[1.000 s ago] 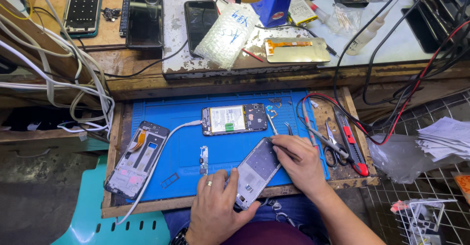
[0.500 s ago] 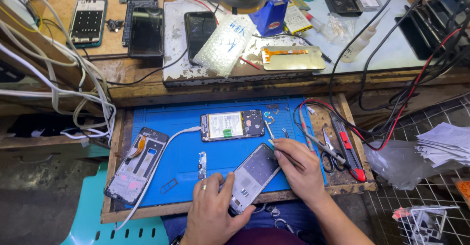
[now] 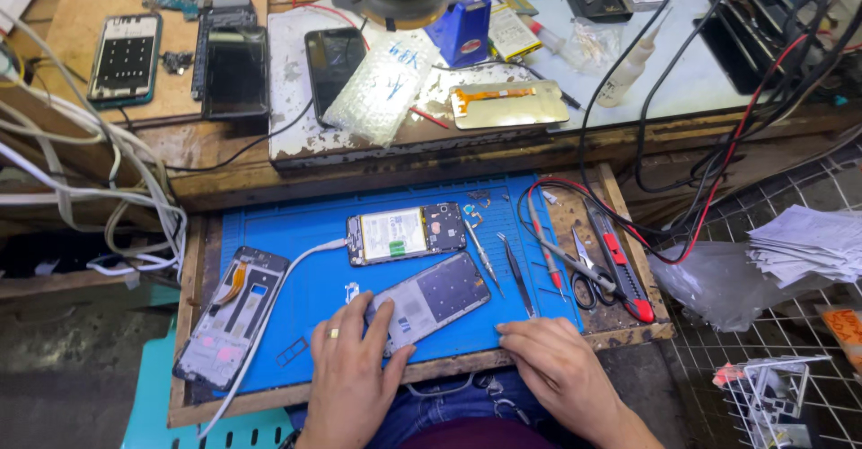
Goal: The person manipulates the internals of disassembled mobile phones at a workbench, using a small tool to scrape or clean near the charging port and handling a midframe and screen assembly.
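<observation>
Two flat hands, left hand [image 3: 352, 379] pinning the phone panel [image 3: 433, 297], right hand [image 3: 555, 368] empty: we could crack it by pressing.

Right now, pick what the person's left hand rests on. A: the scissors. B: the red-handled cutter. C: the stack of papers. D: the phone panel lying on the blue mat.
D: the left hand lies with its fingers on the near end of the phone panel on the blue mat, while the right hand rests flat at the mat's front edge, touching no tool.
</observation>
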